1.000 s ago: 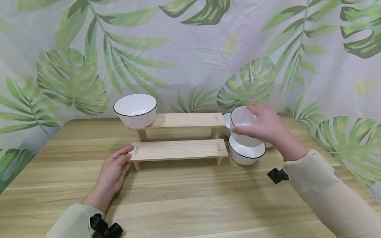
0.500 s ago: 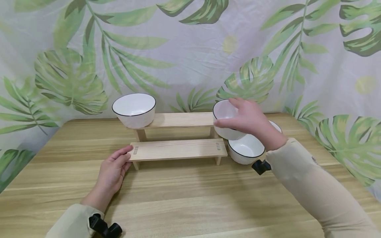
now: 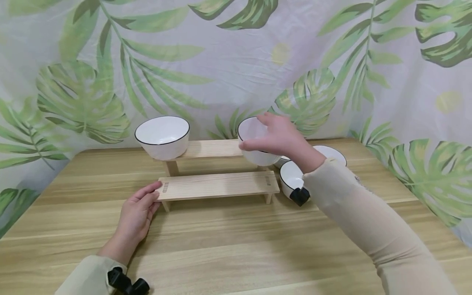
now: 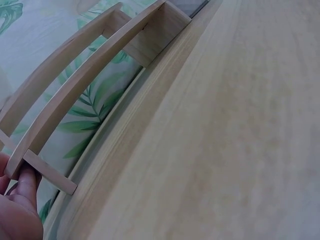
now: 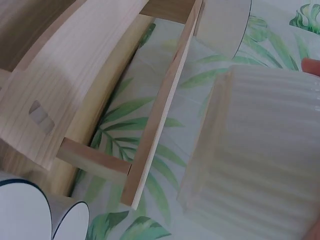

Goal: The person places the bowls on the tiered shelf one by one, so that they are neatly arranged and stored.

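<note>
Gripping a white, round, dark-rimmed bowl, the right hand carries it above the right end of a pale wooden two-tier stand. That grip spans the bowl, thumb on the near side and fingers toward the far rim; the right wrist view shows horizontal ridges around the bowl's outside. The left hand pinches the left end of the lower plank, a smooth, straight-grained board with small joint marks near its ends.

A matching white bowl with a dark rim sits upright on the left end of the upper plank. More white bowls, a front one and a rear one among them, stand on the wood-grained worktop at the stand's right, partly hidden by the right forearm.

Bare plank shows between the seated bowl and the carried one, and the right wrist view has a gap between the carried bowl and the upper plank's edge. A leaf-printed cloth hangs close behind.

Compared with half a second ago, the carried bowl has shifted left and slightly higher in the head view, while the left hand keeps its hold.
</note>
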`<state>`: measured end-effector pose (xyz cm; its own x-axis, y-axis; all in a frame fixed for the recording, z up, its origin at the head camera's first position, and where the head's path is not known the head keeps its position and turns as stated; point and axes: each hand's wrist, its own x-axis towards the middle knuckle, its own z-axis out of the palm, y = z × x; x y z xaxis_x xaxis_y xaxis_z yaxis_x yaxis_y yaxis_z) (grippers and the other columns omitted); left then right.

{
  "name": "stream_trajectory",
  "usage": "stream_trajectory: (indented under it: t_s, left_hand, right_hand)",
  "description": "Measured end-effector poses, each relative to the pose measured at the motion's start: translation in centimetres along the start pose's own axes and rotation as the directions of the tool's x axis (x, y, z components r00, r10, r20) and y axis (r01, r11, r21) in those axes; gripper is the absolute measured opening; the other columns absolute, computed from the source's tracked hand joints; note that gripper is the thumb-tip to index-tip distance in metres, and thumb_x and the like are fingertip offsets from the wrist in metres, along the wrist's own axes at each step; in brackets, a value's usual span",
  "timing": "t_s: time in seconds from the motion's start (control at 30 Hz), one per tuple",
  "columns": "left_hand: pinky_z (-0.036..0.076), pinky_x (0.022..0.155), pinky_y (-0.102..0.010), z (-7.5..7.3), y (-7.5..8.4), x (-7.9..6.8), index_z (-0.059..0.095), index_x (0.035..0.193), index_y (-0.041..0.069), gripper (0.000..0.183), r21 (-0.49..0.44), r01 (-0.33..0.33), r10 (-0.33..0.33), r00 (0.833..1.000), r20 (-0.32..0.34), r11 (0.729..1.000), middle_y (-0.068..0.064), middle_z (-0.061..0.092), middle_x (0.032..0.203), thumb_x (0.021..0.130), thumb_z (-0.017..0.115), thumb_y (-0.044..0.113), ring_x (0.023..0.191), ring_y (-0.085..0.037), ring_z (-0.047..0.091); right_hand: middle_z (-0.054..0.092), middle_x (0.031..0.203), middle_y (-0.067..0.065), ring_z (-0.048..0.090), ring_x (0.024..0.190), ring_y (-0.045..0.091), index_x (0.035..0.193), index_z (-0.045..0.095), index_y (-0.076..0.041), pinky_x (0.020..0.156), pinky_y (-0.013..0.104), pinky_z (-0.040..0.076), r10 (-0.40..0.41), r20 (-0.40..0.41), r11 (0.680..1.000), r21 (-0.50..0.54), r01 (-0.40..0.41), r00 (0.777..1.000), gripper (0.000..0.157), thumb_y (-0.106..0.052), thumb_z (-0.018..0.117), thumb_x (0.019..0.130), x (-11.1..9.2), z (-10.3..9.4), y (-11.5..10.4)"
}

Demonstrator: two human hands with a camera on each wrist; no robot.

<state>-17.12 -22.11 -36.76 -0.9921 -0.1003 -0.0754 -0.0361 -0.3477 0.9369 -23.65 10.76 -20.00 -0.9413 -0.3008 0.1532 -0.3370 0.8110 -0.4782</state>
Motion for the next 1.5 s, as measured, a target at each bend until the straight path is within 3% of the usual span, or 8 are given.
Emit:
stream_trajectory:
  t_s: [0.33, 0.57, 0.77, 1.03, 1.17, 1.33, 1.5]
  left_hand:
    - [0.048, 0.081, -0.014, -0.1, -0.1, 0.1, 0.071, 0.104, 0.020, 0.022, -0.002, -0.013, 0.013, 1.000, 0.011, 1.000, 0.007, 0.049, 0.120, 0.092, 0.056, 0.008, 0.098, 0.002, 0.056]
    - [0.049, 0.080, -0.015, -0.1, -0.2, 0.1, 0.072, 0.101, 0.019, 0.023, -0.019, -0.022, 0.022, 1.000, 0.011, 1.000, 0.014, 0.057, 0.110, 0.091, 0.056, 0.006, 0.096, 0.002, 0.057]
    - [0.048, 0.082, -0.014, -0.1, -0.2, 0.2, 0.071, 0.104, 0.021, 0.023, 0.000, -0.002, 0.002, 1.000, 0.004, 1.000, 0.006, 0.047, 0.123, 0.092, 0.056, 0.007, 0.098, 0.003, 0.056]
    - [0.048, 0.082, -0.014, 0.0, -0.2, 0.3, 0.070, 0.105, 0.020, 0.023, -0.006, 0.005, -0.005, 1.000, 0.002, 1.000, 0.005, 0.047, 0.124, 0.092, 0.056, 0.007, 0.099, 0.003, 0.056]
    - [0.048, 0.082, -0.014, 0.1, -0.3, 0.4, 0.071, 0.103, 0.021, 0.023, -0.009, 0.008, -0.008, 1.000, 0.006, 1.000, 0.005, 0.046, 0.124, 0.092, 0.057, 0.007, 0.099, 0.003, 0.056]
    - [0.048, 0.081, -0.014, 0.0, -0.5, 0.3, 0.071, 0.104, 0.018, 0.021, -0.024, 0.002, -0.001, 1.000, 0.003, 1.000, 0.007, 0.049, 0.120, 0.090, 0.059, 0.007, 0.098, 0.003, 0.056]
    - [0.048, 0.080, -0.014, -0.2, -0.5, 0.4, 0.071, 0.105, 0.018, 0.021, -0.030, -0.022, 0.023, 0.999, 0.028, 0.999, 0.011, 0.053, 0.114, 0.090, 0.059, 0.007, 0.098, 0.002, 0.057]
  right_hand:
    - [0.040, 0.143, 0.009, 0.035, 0.132, 0.025, 0.141, 0.038, -0.007, 0.104, 0.037, 0.034, -0.076, 0.044, 0.996, -0.045, 0.078, 0.996, 0.094, -0.057, 0.068, 0.068, 2.2, 1.5, -1.3]
    - [0.048, 0.135, 0.007, 0.045, 0.119, 0.024, 0.138, 0.044, -0.010, 0.093, 0.037, 0.043, -0.074, 0.026, 0.997, -0.019, 0.075, 0.997, 0.090, -0.057, 0.070, 0.066, 3.7, 2.6, -2.5]
    - [0.045, 0.139, 0.006, 0.041, 0.127, 0.022, 0.139, 0.042, -0.010, 0.100, 0.034, 0.038, -0.075, 0.051, 0.997, -0.023, 0.076, 0.996, 0.093, -0.058, 0.071, 0.065, 4.7, 3.4, -3.2]
    - [0.059, 0.109, 0.003, 0.052, 0.096, 0.019, 0.117, 0.059, -0.013, 0.079, 0.031, 0.046, -0.105, 0.024, 0.994, -0.009, 0.105, 0.994, 0.069, -0.056, 0.072, 0.064, 5.7, 4.1, -3.6]
    - [0.060, 0.105, 0.002, 0.052, 0.094, 0.018, 0.113, 0.060, -0.013, 0.078, 0.031, 0.046, -0.108, 0.034, 0.994, -0.013, 0.109, 0.994, 0.067, -0.056, 0.072, 0.063, 6.2, 4.6, -3.4]
    - [0.059, 0.117, 0.003, 0.052, 0.105, 0.018, 0.123, 0.056, -0.011, 0.085, 0.031, 0.044, -0.133, 0.042, 0.990, -0.037, 0.135, 0.990, 0.078, -0.058, 0.071, 0.063, 7.0, 5.0, -3.8]
    - [0.062, 0.095, 0.001, 0.054, 0.088, 0.017, 0.100, 0.063, -0.014, 0.072, 0.028, 0.045, -0.136, 0.023, 0.991, 0.011, 0.136, 0.990, 0.058, -0.056, 0.073, 0.061, 7.6, 5.5, -4.1]
